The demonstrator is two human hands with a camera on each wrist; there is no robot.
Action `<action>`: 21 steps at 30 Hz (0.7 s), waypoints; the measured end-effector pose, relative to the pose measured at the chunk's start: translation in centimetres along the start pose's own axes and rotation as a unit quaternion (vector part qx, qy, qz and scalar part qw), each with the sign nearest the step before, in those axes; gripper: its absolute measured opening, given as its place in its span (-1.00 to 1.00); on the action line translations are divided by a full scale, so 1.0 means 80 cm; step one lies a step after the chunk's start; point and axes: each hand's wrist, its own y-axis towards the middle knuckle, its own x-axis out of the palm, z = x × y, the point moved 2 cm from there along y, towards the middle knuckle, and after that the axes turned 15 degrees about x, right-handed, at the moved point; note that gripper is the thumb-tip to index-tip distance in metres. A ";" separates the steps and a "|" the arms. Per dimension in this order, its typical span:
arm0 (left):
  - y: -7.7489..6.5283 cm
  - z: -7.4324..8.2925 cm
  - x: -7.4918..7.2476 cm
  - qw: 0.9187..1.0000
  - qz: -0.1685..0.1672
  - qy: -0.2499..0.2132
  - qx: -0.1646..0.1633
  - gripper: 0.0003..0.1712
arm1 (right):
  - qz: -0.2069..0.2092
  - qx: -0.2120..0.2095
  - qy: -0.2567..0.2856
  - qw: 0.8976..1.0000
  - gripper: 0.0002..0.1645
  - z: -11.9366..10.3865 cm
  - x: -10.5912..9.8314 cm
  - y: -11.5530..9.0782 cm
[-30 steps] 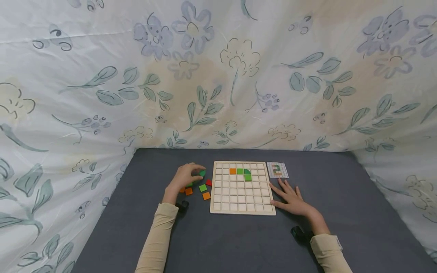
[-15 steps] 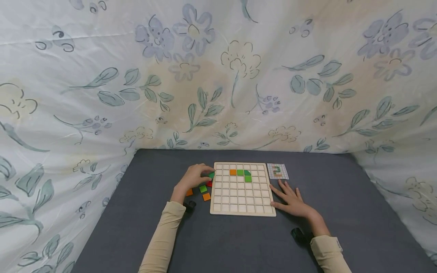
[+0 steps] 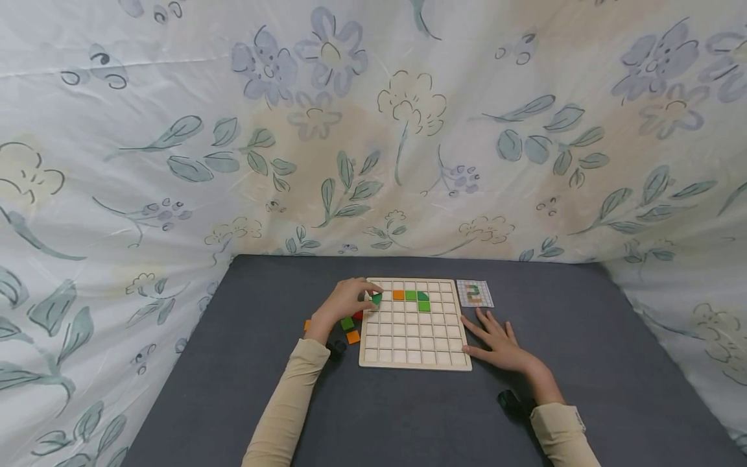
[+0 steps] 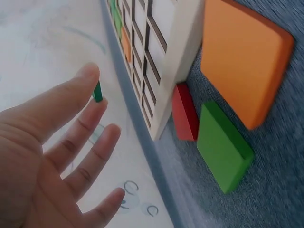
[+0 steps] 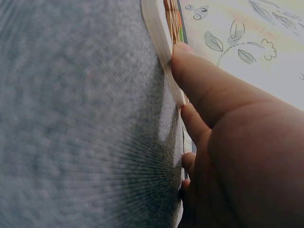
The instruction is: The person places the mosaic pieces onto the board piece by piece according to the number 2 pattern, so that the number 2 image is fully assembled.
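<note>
My left hand pinches a dark green tile between thumb and forefinger, above the left edge of the wooden grid board. In the left wrist view the green tile shows edge-on between the fingertips, the other fingers spread apart. Set in the board's upper rows are an orange tile, a green tile, a dark green tile with a rounded corner and, below that one, another green tile. My right hand rests with spread fingers at the board's right edge, thumb touching the rim.
Left of the board lie loose tiles: an orange tile, a green tile and a red tile close against the board. A printed pattern card lies beyond the right hand. A floral curtain hangs behind the dark table.
My left hand has carried the dark green tile rightward from the loose tiles to over the board's left edge. The right hand stays at the board's right side.
</note>
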 end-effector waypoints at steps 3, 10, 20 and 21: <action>0.005 0.002 0.002 1.000 -0.004 -0.001 0.004 -0.58 | -0.001 0.002 0.000 1.000 -0.16 0.000 0.000 0.000; 0.016 0.005 0.011 1.000 -0.029 0.008 0.002 -0.58 | -0.003 0.003 0.001 1.000 -0.15 0.000 0.001 0.000; 0.029 0.016 0.018 0.999 -0.028 -0.007 0.033 -0.59 | 0.000 0.002 -0.003 1.000 -0.15 0.001 0.002 0.000; 0.030 0.019 0.018 0.999 -0.028 -0.011 0.037 -0.59 | 0.000 0.003 -0.003 1.000 -0.15 0.001 0.002 0.000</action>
